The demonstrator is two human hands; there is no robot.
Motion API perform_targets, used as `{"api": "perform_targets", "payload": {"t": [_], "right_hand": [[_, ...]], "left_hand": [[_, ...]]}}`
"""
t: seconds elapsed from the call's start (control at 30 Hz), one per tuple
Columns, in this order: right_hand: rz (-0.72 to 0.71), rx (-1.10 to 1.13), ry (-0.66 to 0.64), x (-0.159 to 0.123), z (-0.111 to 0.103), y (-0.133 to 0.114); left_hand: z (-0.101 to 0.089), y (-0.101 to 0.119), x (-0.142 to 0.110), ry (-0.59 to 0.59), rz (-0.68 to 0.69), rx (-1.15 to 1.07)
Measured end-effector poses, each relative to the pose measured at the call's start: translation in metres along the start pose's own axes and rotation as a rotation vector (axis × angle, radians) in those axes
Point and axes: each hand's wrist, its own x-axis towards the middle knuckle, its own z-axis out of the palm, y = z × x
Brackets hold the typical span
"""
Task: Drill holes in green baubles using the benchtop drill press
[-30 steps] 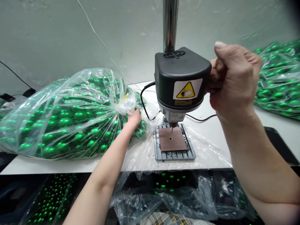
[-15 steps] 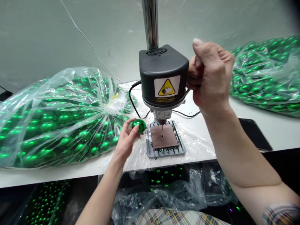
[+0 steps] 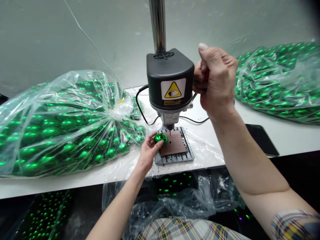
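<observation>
Between the thumb and fingers of my left hand (image 3: 149,149) is a shiny green ball (image 3: 160,139). It is over the left part of a brownish square board (image 3: 176,146) with a small hole, just left of the drill bit (image 3: 170,132). The board lies on the slotted metal base (image 3: 175,160) of a small black drill press (image 3: 170,78). My right hand (image 3: 218,78) is closed at the right side of the drill head, around its feed handle, which is mostly hidden by the fingers.
A clear bag of green balls (image 3: 57,133) fills the table's left side; another bag (image 3: 280,83) stands at the right. A black flat device (image 3: 261,139) lies near the front edge. Dark shavings dot the base. Below the edge hangs clear plastic (image 3: 210,193) over more green balls.
My left hand has carried the green ball to the right, from beside the base to over the board near the bit. My right hand stays on the handle; the view has shifted slightly.
</observation>
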Motion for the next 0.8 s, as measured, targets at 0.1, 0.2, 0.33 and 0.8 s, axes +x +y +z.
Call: {"api": "perform_targets", "payload": {"t": [0.1,0.2,0.33,0.8], "right_hand": [[0.016,-0.037,-0.004,0.001,-0.001,0.0],[0.036,-0.08,-0.009,0.001,-0.001,-0.001],[0.019,-0.098,-0.01,0.0,-0.001,-0.002],[-0.006,-0.097,-0.04,-0.005,-0.002,-0.006]], "left_hand": [[0.003,-0.007,0.012,0.022,0.095,0.184],[0.005,-0.01,0.021,-0.039,0.143,0.3],[0.009,-0.012,0.024,-0.1,0.184,0.471],[0.02,-0.026,0.018,-0.063,0.344,0.628]]}}
